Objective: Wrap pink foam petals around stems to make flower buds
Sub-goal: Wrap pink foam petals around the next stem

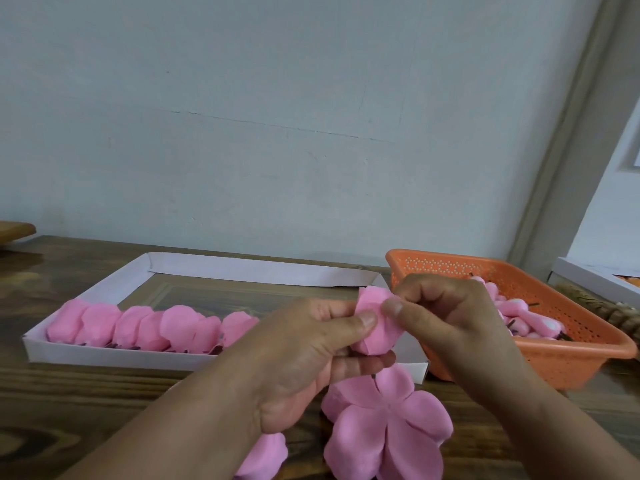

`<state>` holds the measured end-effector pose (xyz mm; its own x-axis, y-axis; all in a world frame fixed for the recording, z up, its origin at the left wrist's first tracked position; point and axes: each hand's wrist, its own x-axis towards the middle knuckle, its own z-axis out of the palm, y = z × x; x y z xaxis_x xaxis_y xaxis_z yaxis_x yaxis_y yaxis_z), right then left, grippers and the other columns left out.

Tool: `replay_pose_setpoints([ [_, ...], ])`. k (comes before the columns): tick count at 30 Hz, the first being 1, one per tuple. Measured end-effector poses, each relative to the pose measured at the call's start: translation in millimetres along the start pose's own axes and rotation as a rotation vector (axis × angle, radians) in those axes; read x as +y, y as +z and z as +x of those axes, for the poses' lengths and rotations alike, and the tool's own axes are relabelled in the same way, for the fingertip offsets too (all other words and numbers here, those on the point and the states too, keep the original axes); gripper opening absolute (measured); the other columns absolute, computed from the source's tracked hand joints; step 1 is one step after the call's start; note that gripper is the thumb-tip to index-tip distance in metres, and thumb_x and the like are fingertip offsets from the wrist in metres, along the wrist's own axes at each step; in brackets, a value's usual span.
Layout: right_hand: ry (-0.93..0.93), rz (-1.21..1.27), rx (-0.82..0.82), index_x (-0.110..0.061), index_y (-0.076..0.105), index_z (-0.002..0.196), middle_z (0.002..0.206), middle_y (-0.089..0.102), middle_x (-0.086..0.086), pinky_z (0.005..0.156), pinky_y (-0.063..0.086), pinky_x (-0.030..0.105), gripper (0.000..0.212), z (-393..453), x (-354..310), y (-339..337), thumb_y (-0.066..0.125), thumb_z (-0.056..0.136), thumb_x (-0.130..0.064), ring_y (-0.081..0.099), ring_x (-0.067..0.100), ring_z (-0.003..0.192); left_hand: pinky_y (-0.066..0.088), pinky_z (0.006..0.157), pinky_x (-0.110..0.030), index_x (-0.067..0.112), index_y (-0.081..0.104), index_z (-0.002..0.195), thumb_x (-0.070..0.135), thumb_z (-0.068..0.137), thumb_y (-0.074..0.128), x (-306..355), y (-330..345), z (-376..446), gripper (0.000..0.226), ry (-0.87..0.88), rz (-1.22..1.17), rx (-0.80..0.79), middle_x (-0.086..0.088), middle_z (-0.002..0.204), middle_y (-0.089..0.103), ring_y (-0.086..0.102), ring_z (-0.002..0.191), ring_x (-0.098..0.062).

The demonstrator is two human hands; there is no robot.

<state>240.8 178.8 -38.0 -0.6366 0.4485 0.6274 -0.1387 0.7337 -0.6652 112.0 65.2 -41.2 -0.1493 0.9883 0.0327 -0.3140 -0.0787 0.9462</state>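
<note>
My left hand (311,355) grips a pink foam bud (375,323) between thumb and fingers, just above the table. My right hand (446,317) pinches the bud's upper petal edge from the right. A short dark stem end (373,376) shows just under my left fingers. Flat pink petal pieces (384,431) lie on the wooden table below my hands. A row of finished pink buds (152,327) lies along the front of a white cardboard tray (104,355) at the left.
An orange plastic basket (571,355) at the right holds pale pink stemmed cores (519,317). Another white box edge (595,275) and a rough brown object (616,313) sit at the far right. A wall stands close behind the table.
</note>
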Motion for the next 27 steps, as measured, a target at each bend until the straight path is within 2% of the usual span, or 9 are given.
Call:
replay_pose_setpoints([
  [3, 0.018, 0.125, -0.105, -0.005, 0.067, 0.074, 0.071, 0.062, 0.013, 0.062, 0.043, 0.034, 0.026, 1.0, 4.6, -8.1, 0.06, 0.065, -0.029, 0.054, 0.028, 0.068, 0.058, 0.074, -0.024, 0.001, 0.072, 0.095, 0.01, 0.093, 0.051, 1.9, -1.6, 0.1, 0.023, -0.001, -0.011, 0.011, -0.012, 0.093, 0.074, 0.069, 0.081, -0.019],
  [9, 0.011, 0.2, -0.179, -0.012, 0.069, 0.087, 0.084, 0.066, 0.015, 0.072, 0.049, 0.05, 0.02, 0.0, 8.3, -8.0, 0.069, 0.071, -0.025, 0.058, 0.043, 0.081, 0.059, 0.077, -0.027, 0.005, 0.075, 0.083, 0.01, 0.093, 0.051, 2.5, -1.7, 0.3, 0.026, 0.007, -0.001, 0.037, -0.017, 0.097, 0.073, 0.069, 0.081, -0.021],
  [11, 0.024, 0.2, -0.19, -0.014, 0.07, 0.085, 0.082, 0.068, 0.012, 0.072, 0.052, 0.045, 0.017, 0.3, 7.8, -8.4, 0.069, 0.072, -0.026, 0.062, 0.037, 0.079, 0.058, 0.078, -0.026, 0.002, 0.072, 0.094, 0.01, 0.094, 0.05, 1.7, -1.5, 0.9, 0.023, 0.006, 0.005, 0.034, -0.017, 0.103, 0.072, 0.069, 0.085, -0.021],
  [14, 0.041, 0.234, -0.248, -0.018, 0.07, 0.076, 0.071, 0.068, -0.001, 0.063, 0.05, 0.023, 0.001, 0.7, 4.2, -9.8, 0.069, 0.076, -0.018, 0.063, 0.012, 0.068, 0.057, 0.071, -0.022, -0.001, 0.07, 0.101, 0.009, 0.094, 0.05, -0.6, -0.4, 1.5, 0.023, -0.002, -0.006, 0.027, -0.014, 0.102, 0.073, 0.07, 0.086, -0.018],
  [16, 0.057, 0.254, -0.258, -0.016, 0.07, 0.073, 0.066, 0.066, -0.006, 0.06, 0.047, 0.015, 0.011, 0.8, 4.8, -10.3, 0.064, 0.078, -0.009, 0.06, 0.003, 0.063, 0.055, 0.065, -0.019, -0.001, 0.07, 0.098, 0.008, 0.094, 0.05, -0.8, 0.5, 0.9, 0.022, -0.008, -0.027, 0.018, -0.013, 0.098, 0.074, 0.071, 0.083, -0.015],
  [19, 0.118, 0.292, -0.212, -0.007, 0.068, 0.07, 0.06, 0.063, -0.002, 0.057, 0.044, 0.017, 0.01, 1.3, 7.1, -9.3, 0.062, 0.076, -0.013, 0.054, 0.005, 0.057, 0.054, 0.063, -0.018, 0.001, 0.071, 0.092, 0.008, 0.093, 0.05, -0.6, 1.7, 0.4, 0.022, -0.008, -0.048, 0.002, -0.012, 0.095, 0.075, 0.072, 0.08, -0.014],
  [22, 0.165, 0.309, -0.172, -0.006, 0.066, 0.065, 0.055, 0.057, -0.001, 0.053, 0.041, 0.018, 0.02, 2.1, 8.4, -7.3, 0.069, 0.07, -0.026, 0.048, 0.007, 0.053, 0.055, 0.061, -0.018, 0.002, 0.073, 0.087, 0.008, 0.091, 0.052, -1.1, 2.0, 0.5, 0.022, -0.015, -0.054, 0.01, -0.013, 0.095, 0.074, 0.072, 0.077, -0.015],
  [24, 0.155, 0.305, -0.142, -0.008, 0.066, 0.061, 0.052, 0.059, -0.001, 0.051, 0.042, 0.016, 0.02, 2.0, 8.9, -5.8, 0.075, 0.068, -0.025, 0.051, 0.005, 0.05, 0.055, 0.062, -0.019, 0.0, 0.073, 0.091, 0.009, 0.09, 0.054, -1.9, 2.3, 1.3, 0.021, -0.024, -0.054, 0.02, -0.015, 0.099, 0.073, 0.071, 0.078, -0.016],
  [27, 0.128, 0.278, -0.091, -0.011, 0.067, 0.058, 0.052, 0.062, 0.002, 0.05, 0.045, 0.017, 0.015, 1.6, 8.2, -3.8, 0.071, 0.066, -0.023, 0.055, 0.006, 0.05, 0.056, 0.065, -0.02, -0.003, 0.07, 0.101, 0.01, 0.09, 0.054, -2.1, 2.3, 1.9, 0.023, -0.036, -0.058, 0.009, -0.016, 0.103, 0.072, 0.071, 0.083, -0.017],
])
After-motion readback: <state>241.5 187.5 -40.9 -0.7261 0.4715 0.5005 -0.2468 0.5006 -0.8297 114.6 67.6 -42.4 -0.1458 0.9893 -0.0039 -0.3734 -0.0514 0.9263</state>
